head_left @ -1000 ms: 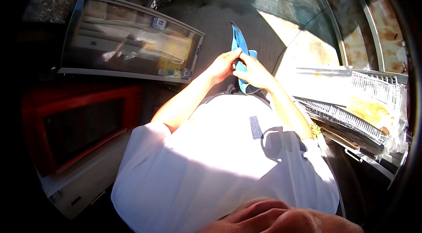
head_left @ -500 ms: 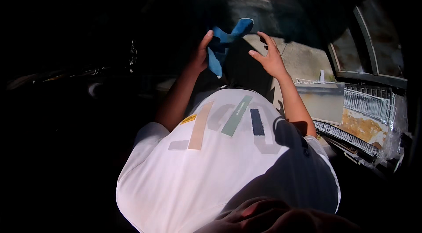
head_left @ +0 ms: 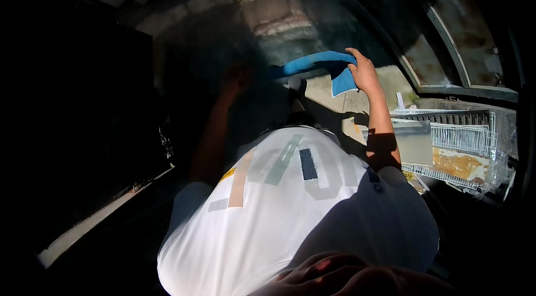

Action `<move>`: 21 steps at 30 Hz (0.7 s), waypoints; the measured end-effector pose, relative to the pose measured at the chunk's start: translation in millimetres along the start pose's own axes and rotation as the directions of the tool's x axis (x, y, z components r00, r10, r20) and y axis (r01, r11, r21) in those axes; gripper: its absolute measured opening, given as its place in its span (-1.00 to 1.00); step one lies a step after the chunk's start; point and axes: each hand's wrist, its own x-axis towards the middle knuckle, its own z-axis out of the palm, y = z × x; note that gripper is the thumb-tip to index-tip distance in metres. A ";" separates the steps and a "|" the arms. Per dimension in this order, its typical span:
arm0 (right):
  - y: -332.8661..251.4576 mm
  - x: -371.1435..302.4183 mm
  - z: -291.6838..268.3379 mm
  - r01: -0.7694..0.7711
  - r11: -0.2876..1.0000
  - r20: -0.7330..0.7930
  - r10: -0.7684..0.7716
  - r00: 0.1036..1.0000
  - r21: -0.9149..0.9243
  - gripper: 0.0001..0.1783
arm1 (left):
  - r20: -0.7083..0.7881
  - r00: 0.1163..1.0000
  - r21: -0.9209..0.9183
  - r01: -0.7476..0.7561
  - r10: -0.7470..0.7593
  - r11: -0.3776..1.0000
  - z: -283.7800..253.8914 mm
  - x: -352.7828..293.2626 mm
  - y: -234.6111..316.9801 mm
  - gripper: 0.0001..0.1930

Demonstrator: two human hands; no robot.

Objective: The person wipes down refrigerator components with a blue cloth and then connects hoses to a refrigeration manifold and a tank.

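Your right hand grips a long, blue cloth; whether your shadowed left hand does, I can't tell; loosely held, that end could slip.

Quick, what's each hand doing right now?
Left hand: deep in shadow; its grip cannot be told.
Right hand: closed, holding the blue cloth.

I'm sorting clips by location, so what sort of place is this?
Probably a storage or salvage area, at least partly open to the sun: white wire racks lie at the right, stained framed panels stand beyond them, and sunlight falls on the grey floor. Deep shadow hides the rest.
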 end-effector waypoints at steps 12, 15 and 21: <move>290.2 167.3 172.1 -0.438 0.793 0.331 0.585 0.740 -0.423 -0.62 | -0.691 0.633 0.320 0.701 -0.349 0.637 -190.6 90.7 7.2 -0.58; 257.1 184.6 198.3 -0.420 0.851 0.475 0.524 0.707 -0.315 -0.63 | -0.725 0.544 0.225 0.767 -0.423 0.601 -209.0 104.5 18.6 -0.57; 243.7 284.6 201.2 -0.446 0.870 0.381 0.493 0.782 -0.211 -0.62 | -0.634 0.631 0.376 0.756 -0.446 0.536 -218.1 327.3 103.8 -0.55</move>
